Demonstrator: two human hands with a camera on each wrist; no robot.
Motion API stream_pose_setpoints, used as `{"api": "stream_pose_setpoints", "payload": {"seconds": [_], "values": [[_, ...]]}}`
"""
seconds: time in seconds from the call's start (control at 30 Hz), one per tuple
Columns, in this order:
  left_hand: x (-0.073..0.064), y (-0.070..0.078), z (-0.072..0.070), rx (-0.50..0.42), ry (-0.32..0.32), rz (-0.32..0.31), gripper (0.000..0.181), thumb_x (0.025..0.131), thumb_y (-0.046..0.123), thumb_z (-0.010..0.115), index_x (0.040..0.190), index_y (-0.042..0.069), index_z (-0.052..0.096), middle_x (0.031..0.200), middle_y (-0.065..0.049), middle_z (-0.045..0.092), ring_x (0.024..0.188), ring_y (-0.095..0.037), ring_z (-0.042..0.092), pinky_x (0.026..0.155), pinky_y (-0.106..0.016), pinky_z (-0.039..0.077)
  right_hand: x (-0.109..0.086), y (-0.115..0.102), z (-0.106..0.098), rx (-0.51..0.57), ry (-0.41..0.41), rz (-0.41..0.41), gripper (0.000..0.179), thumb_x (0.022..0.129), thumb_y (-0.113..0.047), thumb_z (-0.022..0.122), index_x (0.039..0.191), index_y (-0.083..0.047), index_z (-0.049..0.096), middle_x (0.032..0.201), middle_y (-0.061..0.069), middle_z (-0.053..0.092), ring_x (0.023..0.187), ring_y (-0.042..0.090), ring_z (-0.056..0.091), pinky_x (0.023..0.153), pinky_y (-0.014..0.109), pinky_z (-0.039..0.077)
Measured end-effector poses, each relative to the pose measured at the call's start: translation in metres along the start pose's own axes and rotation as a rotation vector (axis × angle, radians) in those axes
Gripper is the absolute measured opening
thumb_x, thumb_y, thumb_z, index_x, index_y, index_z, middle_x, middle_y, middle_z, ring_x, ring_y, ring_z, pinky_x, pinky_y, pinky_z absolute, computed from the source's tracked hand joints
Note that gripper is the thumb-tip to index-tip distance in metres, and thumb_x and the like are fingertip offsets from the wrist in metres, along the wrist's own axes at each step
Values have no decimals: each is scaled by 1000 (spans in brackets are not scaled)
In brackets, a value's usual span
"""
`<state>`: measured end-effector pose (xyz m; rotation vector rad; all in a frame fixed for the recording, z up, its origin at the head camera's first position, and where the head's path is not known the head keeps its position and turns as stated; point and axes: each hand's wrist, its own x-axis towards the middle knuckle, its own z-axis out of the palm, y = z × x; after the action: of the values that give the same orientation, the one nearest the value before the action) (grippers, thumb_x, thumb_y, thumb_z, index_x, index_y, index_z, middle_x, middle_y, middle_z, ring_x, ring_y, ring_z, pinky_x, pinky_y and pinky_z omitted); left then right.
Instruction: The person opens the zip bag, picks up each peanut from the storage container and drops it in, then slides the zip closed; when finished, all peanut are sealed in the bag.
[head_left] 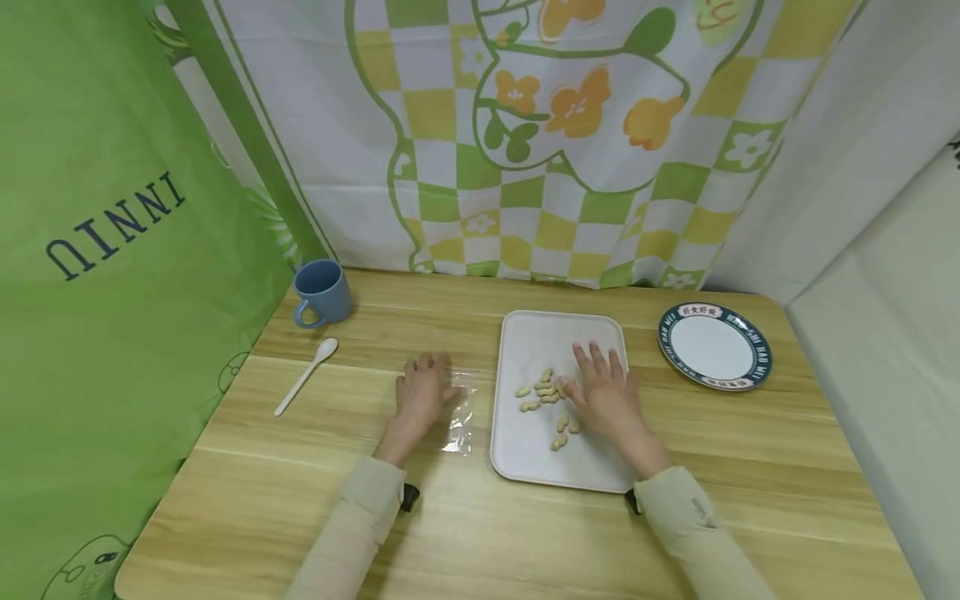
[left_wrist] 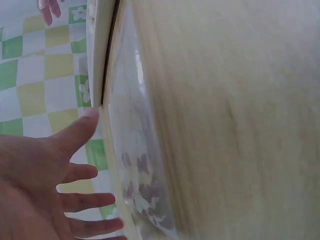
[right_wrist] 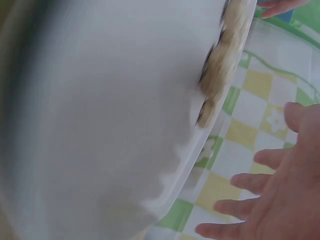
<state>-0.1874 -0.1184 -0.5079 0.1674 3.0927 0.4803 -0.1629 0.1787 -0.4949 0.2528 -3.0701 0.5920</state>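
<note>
Both hands have their fingers spread: the left hand at the nine o'clock edge of a clear plastic bag, contact impossible to tell; the right hand over the three o'clock side of a white tray. Peanuts lie loose in the tray, at the right hand's nine o'clock. From the tray, the bag lies at nine on the counter, a white spoon farther that way, a blue mug at ten, and a dark-rimmed plate between two and three.
</note>
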Motion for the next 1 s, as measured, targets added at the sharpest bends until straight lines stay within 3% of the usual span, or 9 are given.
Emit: {"api": "stream_pose_setpoints", "payload": {"seconds": [0.17, 0.37, 0.5, 0.67, 0.83, 1.0], "values": [[0, -2, 1, -1, -23, -2, 74, 78, 41, 74, 139, 7, 50, 135, -20, 50, 111, -41, 51, 88, -54, 49, -6, -14, 3, 29, -35, 13, 63, 100, -39, 46, 152, -9, 26, 156, 22, 18, 139, 51, 14, 106, 72, 15], [2, -6, 4, -47, -38, 19, 70, 78, 36, 76, 136, 5, 51, 130, -18, 52, 112, -38, 48, 88, -53, 48, -11, -33, 6, 63, -15, -47, 60, 98, -36, 54, 146, -5, 38, 151, 23, 30, 137, 50, 22, 104, 70, 22], [3, -9, 8, -82, -22, 32, 64, 78, 32, 77, 131, 4, 55, 121, -17, 52, 106, -35, 47, 84, -49, 49, -9, -45, 15, 90, -29, -78, 59, 96, -36, 57, 143, -4, 42, 149, 24, 34, 136, 49, 25, 104, 69, 25], [5, -14, 12, -179, 24, 57, 46, 75, 20, 81, 115, 2, 65, 110, -15, 53, 99, -32, 47, 81, -43, 48, -6, -61, 23, 121, -69, -118, 58, 95, -34, 60, 142, -4, 43, 148, 24, 36, 137, 48, 26, 107, 66, 25], [5, -18, 15, -230, 41, 129, 31, 78, 13, 78, 106, 4, 69, 104, -11, 55, 94, -27, 50, 79, -38, 49, -1, -76, 27, 153, -53, -182, 54, 93, -29, 62, 139, -3, 48, 145, 24, 40, 134, 47, 33, 106, 63, 29], [2, -20, 16, -231, 88, 228, 14, 82, 10, 74, 95, 5, 73, 91, -4, 59, 83, -21, 55, 71, -32, 52, 6, -87, 29, 216, 49, -277, 39, 92, -18, 65, 126, 1, 59, 130, 23, 54, 120, 40, 50, 100, 53, 42]]}}
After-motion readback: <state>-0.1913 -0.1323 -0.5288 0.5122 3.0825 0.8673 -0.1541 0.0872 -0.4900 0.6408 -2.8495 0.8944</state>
